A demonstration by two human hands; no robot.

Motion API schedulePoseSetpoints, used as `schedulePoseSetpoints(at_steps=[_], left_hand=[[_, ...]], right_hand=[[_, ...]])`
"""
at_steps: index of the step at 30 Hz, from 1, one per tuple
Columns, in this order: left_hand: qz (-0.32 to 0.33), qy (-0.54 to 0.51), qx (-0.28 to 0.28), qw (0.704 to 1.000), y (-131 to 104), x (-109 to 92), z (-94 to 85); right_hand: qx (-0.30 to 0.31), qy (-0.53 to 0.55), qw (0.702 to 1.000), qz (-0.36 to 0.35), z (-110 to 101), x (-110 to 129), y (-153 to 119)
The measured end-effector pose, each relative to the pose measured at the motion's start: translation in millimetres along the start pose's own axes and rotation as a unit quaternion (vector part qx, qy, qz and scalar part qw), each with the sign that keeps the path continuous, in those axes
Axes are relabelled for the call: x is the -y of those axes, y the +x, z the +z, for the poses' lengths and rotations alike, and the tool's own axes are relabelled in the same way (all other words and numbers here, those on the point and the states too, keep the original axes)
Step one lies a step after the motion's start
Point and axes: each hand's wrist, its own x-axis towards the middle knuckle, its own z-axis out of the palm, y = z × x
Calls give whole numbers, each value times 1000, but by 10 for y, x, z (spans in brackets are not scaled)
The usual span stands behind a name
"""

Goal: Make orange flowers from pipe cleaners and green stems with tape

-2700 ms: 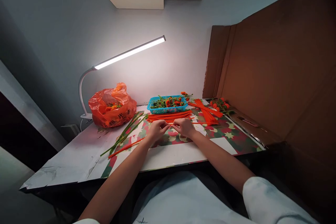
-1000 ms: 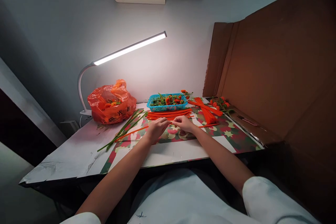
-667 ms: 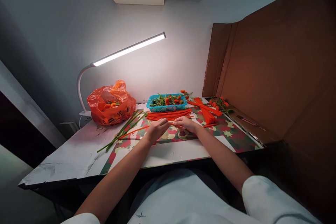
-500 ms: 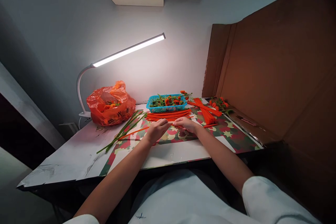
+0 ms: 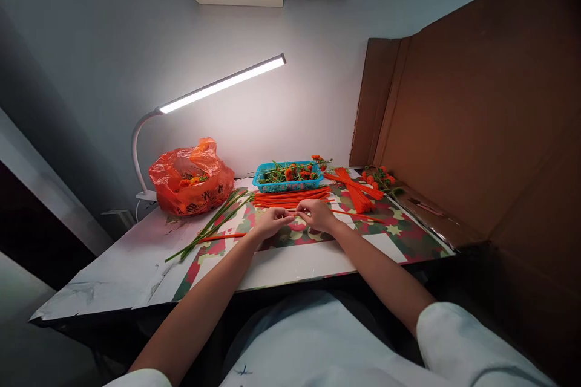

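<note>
My left hand (image 5: 273, 222) and my right hand (image 5: 316, 215) are nearly together over the patterned mat, fingertips pinched on an orange stem (image 5: 358, 216). That thin stem runs out to the right past my right hand; an orange length (image 5: 222, 236) also shows left of my left hand. Whether the two are one piece is hidden by the hands. Just behind the hands lies a row of orange stems (image 5: 290, 198). Behind it stands a blue basket (image 5: 288, 186) of orange flowers with green stems.
A red plastic bag (image 5: 193, 181) with orange flowers stands at the left, beside green stems (image 5: 209, 230). Crossed orange bundles (image 5: 356, 193) and loose flowers (image 5: 379, 180) lie at the right, near a cardboard wall (image 5: 472, 109). A lit lamp (image 5: 222, 83) hangs above.
The orange stem now sticks out to the right of my right hand. My right hand has moved slightly left and its fingers are more bent; my left hand has shifted slightly.
</note>
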Motion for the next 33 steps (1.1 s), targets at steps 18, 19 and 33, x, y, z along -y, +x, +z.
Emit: schedulePoseSetpoints(at_steps=[18, 19, 33], left_hand=[[304, 323, -98, 891, -118, -97, -11], [301, 320, -100, 893, -122, -97, -11], [-93, -151, -50, 983, -8, -125, 54]], right_hand=[[134, 320, 915, 205, -116, -107, 44], [136, 321, 914, 207, -113, -110, 43], [-47, 18, 998, -34, 18, -23, -12]])
